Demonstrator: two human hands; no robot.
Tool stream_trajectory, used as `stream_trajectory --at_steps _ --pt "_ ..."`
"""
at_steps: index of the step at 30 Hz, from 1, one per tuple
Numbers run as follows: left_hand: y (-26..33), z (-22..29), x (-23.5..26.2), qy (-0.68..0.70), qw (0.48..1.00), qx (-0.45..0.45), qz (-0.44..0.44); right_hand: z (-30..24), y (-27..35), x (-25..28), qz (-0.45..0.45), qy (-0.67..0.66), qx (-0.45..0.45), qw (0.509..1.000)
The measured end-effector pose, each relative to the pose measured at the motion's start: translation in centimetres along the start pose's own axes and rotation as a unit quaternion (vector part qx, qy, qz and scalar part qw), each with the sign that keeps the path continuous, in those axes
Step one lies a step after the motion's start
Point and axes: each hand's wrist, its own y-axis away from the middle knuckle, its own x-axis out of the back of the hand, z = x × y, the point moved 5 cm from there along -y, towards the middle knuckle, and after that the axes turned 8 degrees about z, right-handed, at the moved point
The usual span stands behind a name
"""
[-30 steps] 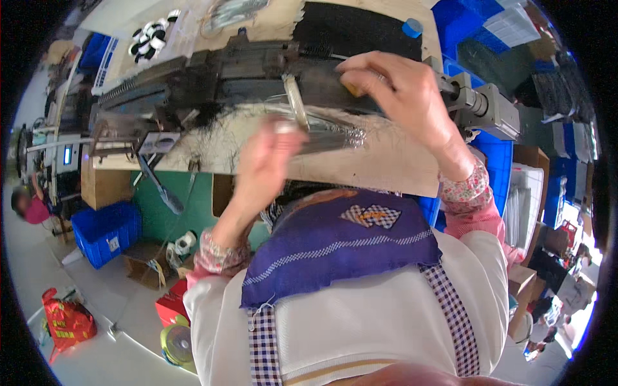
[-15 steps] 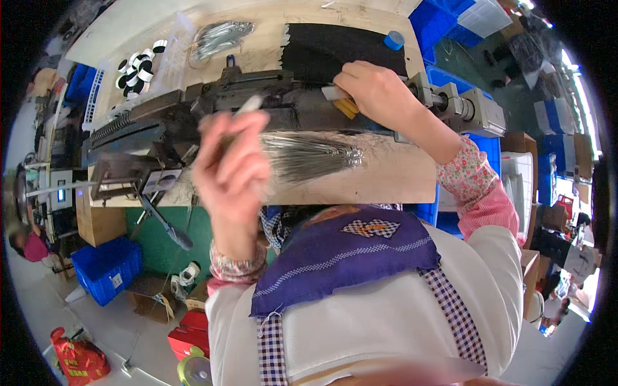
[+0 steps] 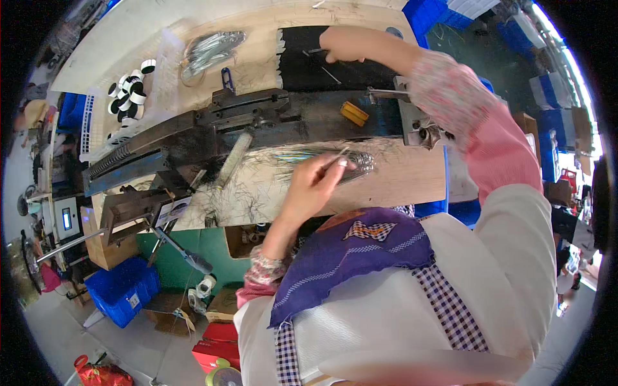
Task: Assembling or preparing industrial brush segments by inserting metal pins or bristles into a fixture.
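Observation:
My left hand (image 3: 314,184) is closed in a pinch on a thin pale piece at the near side of the bench. It is over a bundle of thin metal wires (image 3: 365,162), whose far ends show beyond the fingers. My right hand (image 3: 344,46) reaches across to a black cloth (image 3: 299,61), fingers bent down. Whether it grips anything is hidden. Thin metal rods (image 3: 331,74) lie on the cloth beside its fingers. Between the hands runs a long dark metal machine (image 3: 315,122) with a small yellow block (image 3: 354,114) on it. A pale stick (image 3: 234,159) rests against its near side.
At the far left, a clear plastic tray (image 3: 168,71) holds several black-and-white rolls (image 3: 132,96). A bag of metal pieces (image 3: 212,51) lies behind the machine. A metal chuck (image 3: 428,134) sits at its right end. A bracketed arm (image 3: 180,248) juts past the bench's left front.
My right hand has gone from the machine by the yellow block to the black cloth farther back. My left hand has come down and right to the wire bundle. The view has shifted.

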Motion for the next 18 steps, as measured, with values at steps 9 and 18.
stream_trajectory --at_steps 9,18 --pt "-4.4 5.3 -5.1 -0.134 0.974 -0.131 -0.131 11.0 6.3 0.7 -0.004 -0.197 -0.074 0.978" --pt "4.8 -1.2 2.3 0.026 0.99 0.11 0.089 12.6 -0.4 -7.3 -0.236 -0.008 -0.031 0.971"
